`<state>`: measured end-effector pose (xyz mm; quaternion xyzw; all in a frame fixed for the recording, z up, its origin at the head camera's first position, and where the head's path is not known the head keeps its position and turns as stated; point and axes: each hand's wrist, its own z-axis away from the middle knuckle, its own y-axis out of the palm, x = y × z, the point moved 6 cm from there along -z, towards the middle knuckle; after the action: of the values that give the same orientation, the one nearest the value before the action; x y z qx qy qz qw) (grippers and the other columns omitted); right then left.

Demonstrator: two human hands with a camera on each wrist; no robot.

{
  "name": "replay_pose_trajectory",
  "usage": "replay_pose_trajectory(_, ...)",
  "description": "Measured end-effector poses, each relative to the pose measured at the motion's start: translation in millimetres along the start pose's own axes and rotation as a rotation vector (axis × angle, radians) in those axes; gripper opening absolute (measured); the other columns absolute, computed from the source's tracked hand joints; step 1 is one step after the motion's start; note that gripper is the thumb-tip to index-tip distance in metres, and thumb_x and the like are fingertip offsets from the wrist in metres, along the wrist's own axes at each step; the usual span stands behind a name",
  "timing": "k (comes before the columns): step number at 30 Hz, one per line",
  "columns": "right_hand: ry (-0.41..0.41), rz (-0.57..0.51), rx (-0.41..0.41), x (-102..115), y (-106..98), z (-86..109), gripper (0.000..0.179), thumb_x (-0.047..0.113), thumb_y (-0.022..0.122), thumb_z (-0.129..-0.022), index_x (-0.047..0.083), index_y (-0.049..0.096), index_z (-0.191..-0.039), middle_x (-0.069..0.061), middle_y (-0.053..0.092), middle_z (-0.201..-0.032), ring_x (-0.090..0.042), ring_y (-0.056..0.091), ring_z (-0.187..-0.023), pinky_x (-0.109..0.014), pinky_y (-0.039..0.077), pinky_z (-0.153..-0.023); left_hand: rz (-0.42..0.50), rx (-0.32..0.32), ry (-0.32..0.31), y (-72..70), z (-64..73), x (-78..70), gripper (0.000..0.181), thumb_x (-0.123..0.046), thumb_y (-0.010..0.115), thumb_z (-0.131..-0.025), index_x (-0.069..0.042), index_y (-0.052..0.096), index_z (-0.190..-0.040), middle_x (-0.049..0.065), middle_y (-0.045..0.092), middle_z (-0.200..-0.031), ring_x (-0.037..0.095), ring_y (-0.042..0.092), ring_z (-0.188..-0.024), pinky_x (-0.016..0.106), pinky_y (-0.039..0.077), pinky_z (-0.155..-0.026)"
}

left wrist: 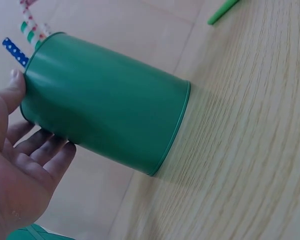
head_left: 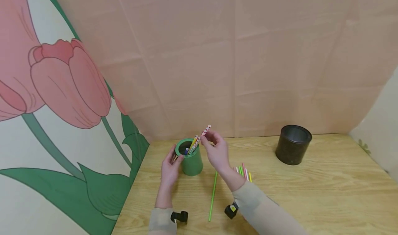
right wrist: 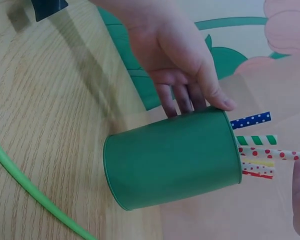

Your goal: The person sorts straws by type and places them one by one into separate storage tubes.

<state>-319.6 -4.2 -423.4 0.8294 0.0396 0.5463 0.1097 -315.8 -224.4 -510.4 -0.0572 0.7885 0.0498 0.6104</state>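
A green can (head_left: 192, 164) stands upright on the wooden table with several patterned paper straws in it. My left hand (head_left: 170, 169) holds the can by its side near the rim, thumb at the top edge. With its fingertips, my right hand (head_left: 217, 154) pinches a white straw with red dots (right wrist: 272, 153), which rises out of the can's mouth. A blue straw with white dots (right wrist: 251, 120) and a green-striped straw (right wrist: 257, 140) stick out beside it. The straws' lower ends are hidden inside the can.
A long green straw (head_left: 213, 197) lies on the table in front of the can. Several coloured straws (head_left: 244, 169) lie partly hidden behind my right forearm. A black can (head_left: 293, 148) stands at the right, near the covered back wall. A tulip-patterned wall (head_left: 71, 83) borders the left side.
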Motion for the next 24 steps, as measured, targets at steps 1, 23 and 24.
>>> replay_pose_trajectory(1, 0.001, 0.003, 0.003, 0.0, 0.5, -0.1, 0.021, 0.002, 0.075, -0.1, -0.002, 0.071, -0.12, -0.017, 0.073, -0.112, -0.027, 0.071, -0.102, -0.032, 0.065, -0.089, 0.0, 0.001, 0.002, 0.2, 0.1, -0.1, 0.067, -0.008, 0.071, -0.104, 0.002, 0.04, -0.162, 0.02, 0.042, -0.166, 0.037, 0.04, -0.153, 0.04, 0.04, -0.122)
replay_pose_trajectory(23, 0.057, 0.172, 0.105, -11.0, -12.9, 1.9, 0.045, 0.008, 0.081, -0.096, 0.003, 0.068, -0.138, -0.015, 0.072, -0.13, -0.034, 0.067, -0.122, -0.042, 0.059, -0.104, -0.013, -0.003, 0.003, -0.6, -0.4, 0.7, 0.064, -0.009, 0.071, -0.104, -0.001, 0.043, -0.162, 0.019, 0.043, -0.166, 0.036, 0.041, -0.153, 0.039, 0.041, -0.121)
replay_pose_trajectory(24, 0.058, 0.176, 0.11, -11.1, -15.9, 2.1, 0.044, 0.009, 0.08, -0.096, 0.003, 0.068, -0.138, -0.014, 0.071, -0.131, -0.033, 0.067, -0.122, -0.042, 0.059, -0.105, -0.016, -0.003, 0.005, -0.4, -0.4, 0.4, 0.064, -0.008, 0.07, -0.105, 0.0, 0.042, -0.162, 0.02, 0.042, -0.166, 0.037, 0.041, -0.153, 0.04, 0.041, -0.121)
